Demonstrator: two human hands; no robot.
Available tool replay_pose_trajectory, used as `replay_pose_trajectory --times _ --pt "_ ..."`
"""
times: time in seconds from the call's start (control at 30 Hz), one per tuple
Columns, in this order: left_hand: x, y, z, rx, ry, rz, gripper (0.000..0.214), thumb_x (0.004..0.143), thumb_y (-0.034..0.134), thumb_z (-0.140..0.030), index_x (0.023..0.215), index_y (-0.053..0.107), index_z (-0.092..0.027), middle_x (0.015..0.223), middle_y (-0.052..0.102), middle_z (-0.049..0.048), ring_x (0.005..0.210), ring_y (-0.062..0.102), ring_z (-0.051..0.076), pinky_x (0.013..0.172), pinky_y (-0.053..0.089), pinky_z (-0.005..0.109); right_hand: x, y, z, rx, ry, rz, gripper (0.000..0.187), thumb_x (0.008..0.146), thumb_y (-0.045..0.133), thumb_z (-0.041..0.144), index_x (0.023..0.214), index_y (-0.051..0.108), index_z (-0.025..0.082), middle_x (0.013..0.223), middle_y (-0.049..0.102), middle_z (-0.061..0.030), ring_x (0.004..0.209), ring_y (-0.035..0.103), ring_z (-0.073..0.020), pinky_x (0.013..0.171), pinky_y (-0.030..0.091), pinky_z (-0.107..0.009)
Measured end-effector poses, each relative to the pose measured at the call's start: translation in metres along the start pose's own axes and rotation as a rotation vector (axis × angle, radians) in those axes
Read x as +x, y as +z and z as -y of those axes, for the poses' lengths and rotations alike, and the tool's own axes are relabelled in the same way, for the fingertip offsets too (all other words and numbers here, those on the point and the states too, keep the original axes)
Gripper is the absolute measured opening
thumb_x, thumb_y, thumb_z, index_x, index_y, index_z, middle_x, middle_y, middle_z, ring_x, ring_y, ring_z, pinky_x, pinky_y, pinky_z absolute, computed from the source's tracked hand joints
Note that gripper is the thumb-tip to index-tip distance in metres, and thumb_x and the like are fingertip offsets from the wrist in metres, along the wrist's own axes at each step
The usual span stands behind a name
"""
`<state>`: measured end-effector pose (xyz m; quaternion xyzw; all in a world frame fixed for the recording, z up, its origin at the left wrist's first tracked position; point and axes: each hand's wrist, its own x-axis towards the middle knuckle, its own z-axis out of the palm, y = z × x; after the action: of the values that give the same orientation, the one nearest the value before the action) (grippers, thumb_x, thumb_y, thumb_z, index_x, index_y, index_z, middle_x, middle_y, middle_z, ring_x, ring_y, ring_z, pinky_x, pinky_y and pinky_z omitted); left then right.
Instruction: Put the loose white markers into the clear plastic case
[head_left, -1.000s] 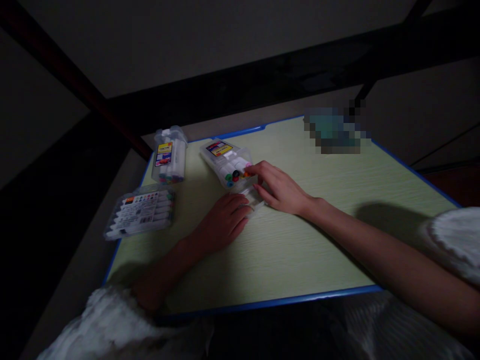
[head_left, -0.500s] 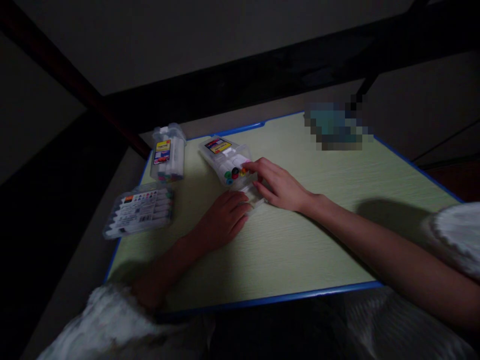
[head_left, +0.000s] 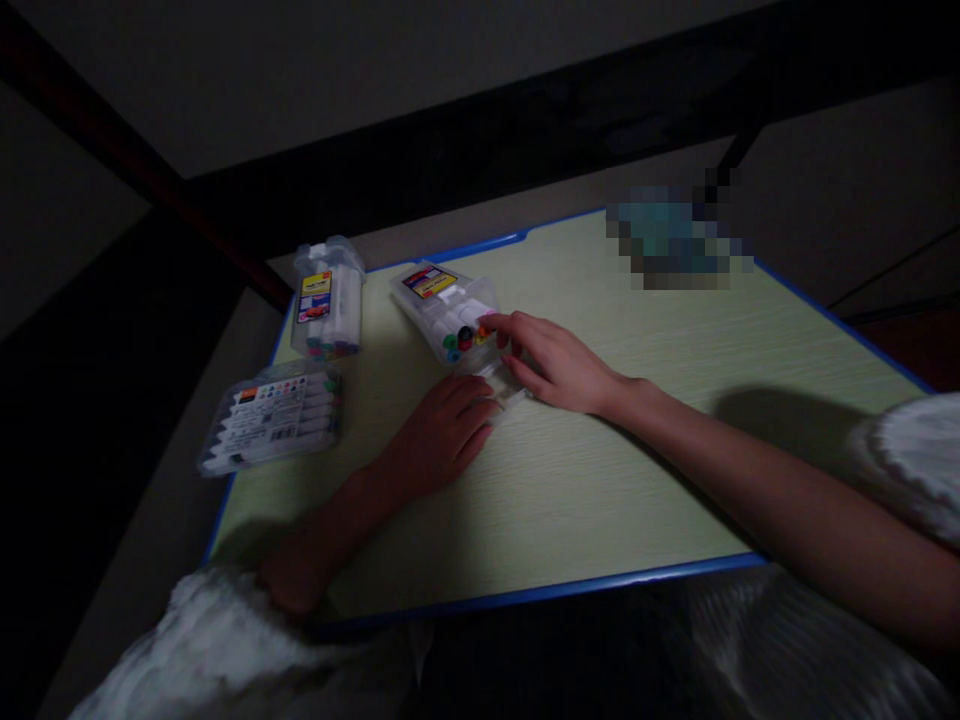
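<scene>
A clear plastic marker case [head_left: 442, 305] lies open on the pale green table [head_left: 600, 480], its coloured marker caps facing me. My right hand [head_left: 559, 365] reaches to the open end of the case, its fingertips pinched on a marker there. My left hand [head_left: 442, 435] rests on the table just below the case, fingers curled down on the case's open lid [head_left: 504, 388]. The room is dim.
Two more clear marker cases lie at the left: one [head_left: 326, 297] near the far left corner, another flat one [head_left: 271, 417] by the left edge. A blurred teal object [head_left: 675, 240] sits at the far edge. The table has a blue rim [head_left: 540, 592].
My right fingertips have crept a little further left onto the markers in the open case. The left hand has barely moved. The view has shifted slightly.
</scene>
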<state>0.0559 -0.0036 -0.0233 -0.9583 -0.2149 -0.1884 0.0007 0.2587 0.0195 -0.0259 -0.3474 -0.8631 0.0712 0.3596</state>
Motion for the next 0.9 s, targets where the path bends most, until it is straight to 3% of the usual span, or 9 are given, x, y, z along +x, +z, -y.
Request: replay_pose_trajectory --times 0.9 --pt "-0.0005 -0.0014 0.0006 -0.016 -0.004 0.012 0.018 0.087 0.042 -0.018 0.1 0.054 -0.013 0.104 0.056 0.0107 0.105 0.05 0.022 0.094 0.044 0.042 0.0024 -0.0031 0.0034 0.011 0.045 0.044 0.043 0.082 0.038 0.016 0.123 0.04 0.007 0.1 0.061 -0.0135 0.083 0.056 -0.0201 0.074 0.046 -0.037"
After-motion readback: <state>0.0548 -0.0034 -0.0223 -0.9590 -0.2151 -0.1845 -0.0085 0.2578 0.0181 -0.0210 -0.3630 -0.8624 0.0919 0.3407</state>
